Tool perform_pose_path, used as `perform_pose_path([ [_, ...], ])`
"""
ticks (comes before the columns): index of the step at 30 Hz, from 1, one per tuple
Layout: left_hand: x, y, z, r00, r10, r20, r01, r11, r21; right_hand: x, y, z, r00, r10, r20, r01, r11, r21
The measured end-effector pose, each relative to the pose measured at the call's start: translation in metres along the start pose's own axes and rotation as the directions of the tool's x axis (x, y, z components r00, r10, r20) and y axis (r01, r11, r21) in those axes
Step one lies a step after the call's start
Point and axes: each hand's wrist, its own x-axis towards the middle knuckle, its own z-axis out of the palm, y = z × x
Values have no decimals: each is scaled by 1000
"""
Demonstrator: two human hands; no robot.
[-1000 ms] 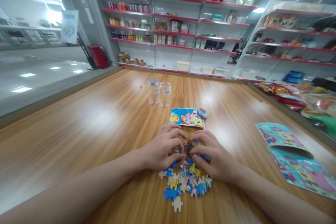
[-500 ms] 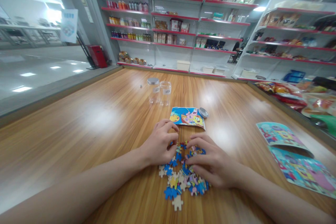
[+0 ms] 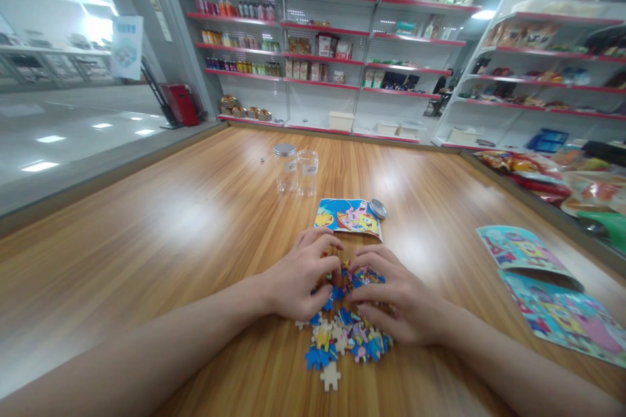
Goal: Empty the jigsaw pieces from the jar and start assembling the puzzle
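Note:
A loose heap of jigsaw puzzle pieces (image 3: pixel 338 335) lies on the wooden table in front of me, several blue or multicoloured and some with the plain wood side up. My left hand (image 3: pixel 306 273) rests at the heap's upper left edge, fingers bent but apart, touching pieces. On the other side, my right hand (image 3: pixel 398 296) spreads its curved fingers over the right part of the heap. I see no piece gripped in either hand, and both hide part of the heap. Just beyond the fingers lies a cartoon picture sheet (image 3: pixel 348 216).
A silver lid (image 3: pixel 378 208) touches the picture sheet's right edge. Farther back stand a lidded clear jar (image 3: pixel 285 168) and an uncapped clear jar (image 3: pixel 307 173). Two curled cartoon sheets (image 3: pixel 531 254) lie at the right. Stocked shelves (image 3: pixel 323 29) rise behind the table (image 3: pixel 205 260).
My left hand has shifted slightly right and down over the heap, its fingers now nearer my right hand. The right hand has barely moved. Some pieces between the hands have shifted.

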Motion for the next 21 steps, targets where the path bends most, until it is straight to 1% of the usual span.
perform_pose_path([
  [6, -1, -2, 3, 1000, 8, -4, -8, 1000, -7, 3, -5, -1, 996, -65, 63, 64, 998, 12],
  [12, 0, -2, 0, 1000, 19, -5, -19, 999, -41, 2, -1, 1, 999, -34, 20, 35, 999, -16],
  [15, 1, -4, -2, 1000, 12, -12, -13, 997, -81, 2, -2, 1, 999, -33, 23, 34, 999, -31],
  [18, 1, -5, -3, 1000, 21, 6, -20, 992, -122, 3, -5, 0, 996, -52, 66, 55, 998, -40],
  [21, 2, -5, -4, 998, 51, 44, -45, 993, -113, 2, -6, -1, 993, -53, 103, 58, 997, -45],
])
